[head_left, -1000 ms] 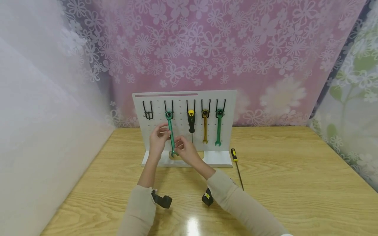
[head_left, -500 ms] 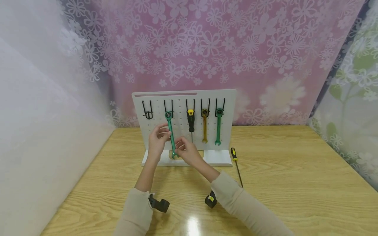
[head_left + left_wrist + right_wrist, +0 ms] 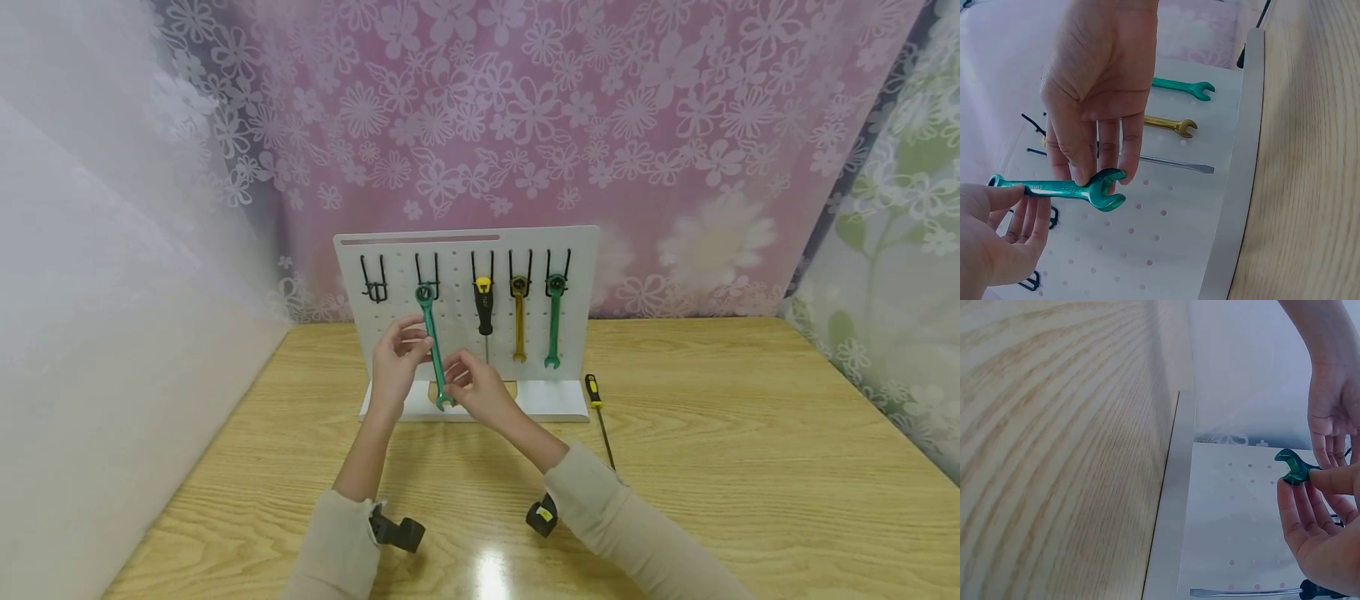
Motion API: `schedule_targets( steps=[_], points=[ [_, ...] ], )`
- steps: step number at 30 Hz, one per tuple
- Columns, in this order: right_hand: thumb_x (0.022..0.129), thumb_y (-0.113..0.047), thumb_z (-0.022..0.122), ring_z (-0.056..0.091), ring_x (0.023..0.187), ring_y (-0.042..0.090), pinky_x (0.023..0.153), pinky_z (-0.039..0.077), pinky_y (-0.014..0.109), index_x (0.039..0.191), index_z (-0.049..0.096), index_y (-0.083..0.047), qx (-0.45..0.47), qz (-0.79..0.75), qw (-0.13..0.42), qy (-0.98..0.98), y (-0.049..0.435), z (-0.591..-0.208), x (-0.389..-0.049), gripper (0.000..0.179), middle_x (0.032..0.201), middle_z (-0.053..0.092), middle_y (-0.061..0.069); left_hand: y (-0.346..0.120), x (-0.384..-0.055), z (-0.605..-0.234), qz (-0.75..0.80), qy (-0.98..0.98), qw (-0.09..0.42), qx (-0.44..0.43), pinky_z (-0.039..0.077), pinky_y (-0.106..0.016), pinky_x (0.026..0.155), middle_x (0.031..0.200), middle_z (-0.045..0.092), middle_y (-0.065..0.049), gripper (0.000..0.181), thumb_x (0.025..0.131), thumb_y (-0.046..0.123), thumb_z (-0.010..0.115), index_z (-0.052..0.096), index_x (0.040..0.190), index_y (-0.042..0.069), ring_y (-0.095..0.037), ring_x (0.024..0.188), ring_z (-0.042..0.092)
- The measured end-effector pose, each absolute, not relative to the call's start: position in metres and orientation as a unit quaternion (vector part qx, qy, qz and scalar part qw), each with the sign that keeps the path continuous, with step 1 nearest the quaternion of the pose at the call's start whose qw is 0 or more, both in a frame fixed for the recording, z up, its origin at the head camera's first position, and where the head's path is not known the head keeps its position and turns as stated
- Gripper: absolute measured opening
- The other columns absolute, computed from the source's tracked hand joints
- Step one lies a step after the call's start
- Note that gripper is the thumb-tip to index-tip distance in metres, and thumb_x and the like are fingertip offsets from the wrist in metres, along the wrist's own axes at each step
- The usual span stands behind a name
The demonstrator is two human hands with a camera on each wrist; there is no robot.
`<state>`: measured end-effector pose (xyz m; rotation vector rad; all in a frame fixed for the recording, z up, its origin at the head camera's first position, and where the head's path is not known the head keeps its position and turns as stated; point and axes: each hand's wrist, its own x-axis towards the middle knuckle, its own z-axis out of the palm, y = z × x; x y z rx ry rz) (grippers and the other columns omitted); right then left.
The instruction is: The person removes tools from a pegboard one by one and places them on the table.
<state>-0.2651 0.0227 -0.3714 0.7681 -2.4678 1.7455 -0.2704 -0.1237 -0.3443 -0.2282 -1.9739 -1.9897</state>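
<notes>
A green combination wrench (image 3: 435, 350) slants in front of the pegboard, ring end up and open end down. My left hand (image 3: 395, 362) pinches its shaft between thumb and fingers. Lower down, close to the open end, my right hand (image 3: 480, 387) pinches it too. The ring end overlaps the second hook from the left (image 3: 426, 265) in the head view. In the left wrist view the wrench's open jaw (image 3: 1107, 190) shows beside the right fingertips. The right wrist view shows the same green end (image 3: 1294, 467) above the right fingers, with the shaft mostly hidden.
The white pegboard (image 3: 465, 242) stands on the wooden table (image 3: 712, 433). To the right hang a black-yellow screwdriver (image 3: 484, 308), a gold wrench (image 3: 519, 325) and another green wrench (image 3: 554, 325). The leftmost hook (image 3: 374, 283) bears no tool. A second screwdriver (image 3: 596, 400) lies right of the base.
The held wrench has come slightly down and toward me, its open end lower and its ring end a little left of where it was on the hook. Both hands keep their grip; the forearms draw back slightly.
</notes>
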Motion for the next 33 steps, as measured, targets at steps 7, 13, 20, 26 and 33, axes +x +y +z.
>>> schedule_targets(
  steps=[7,13,20,26,33],
  points=[
    [0.088,0.002,0.058,0.059,0.086,0.027,0.066,0.052,0.032,0.107,0.053,-0.002,0.260,0.557,0.015,-0.789,0.029,-0.358,-0.247,0.021,0.095,0.058,0.013,-0.119,-0.259,-0.339,-0.701,-0.689,0.164,-0.077,0.052,-0.035,0.076,0.098,0.056,-0.016,0.031,0.088,-0.001,0.059,0.055,0.118,0.003,-0.022,0.085,0.056],
    [0.089,-0.003,0.059,0.057,0.086,0.021,0.069,0.050,0.031,0.107,0.054,-0.009,0.253,0.553,0.013,-0.794,0.040,-0.362,-0.244,0.020,0.096,0.057,0.005,-0.110,-0.249,-0.333,-0.707,-0.680,0.172,-0.092,0.053,-0.034,0.074,0.096,0.057,-0.015,0.029,0.087,-0.003,0.060,0.057,0.115,0.003,-0.021,0.082,0.057],
    [0.089,-0.003,0.060,0.056,0.087,0.024,0.068,0.050,0.034,0.111,0.053,-0.006,0.245,0.563,0.011,-0.789,0.062,-0.357,-0.234,0.024,0.099,0.056,0.008,-0.092,-0.243,-0.330,-0.705,-0.680,0.161,-0.120,0.053,-0.036,0.074,0.098,0.057,-0.015,0.029,0.088,0.001,0.061,0.057,0.116,0.004,-0.023,0.083,0.057],
    [0.089,-0.003,0.059,0.056,0.088,0.026,0.070,0.049,0.035,0.113,0.051,-0.003,0.242,0.562,0.020,-0.791,0.084,-0.355,-0.227,0.025,0.100,0.055,0.010,-0.072,-0.238,-0.326,-0.717,-0.670,0.140,-0.131,0.052,-0.037,0.075,0.099,0.057,-0.019,0.030,0.087,0.000,0.061,0.056,0.117,0.001,-0.026,0.084,0.057],
    [0.089,-0.003,0.059,0.057,0.086,0.022,0.075,0.050,0.035,0.113,0.052,-0.006,0.238,0.556,0.049,-0.795,0.110,-0.361,-0.222,0.026,0.097,0.056,0.009,-0.045,-0.219,-0.310,-0.717,-0.665,0.141,-0.154,0.052,-0.042,0.075,0.096,0.056,-0.021,0.028,0.087,-0.006,0.057,0.053,0.114,-0.008,-0.028,0.083,0.056]
  ],
)
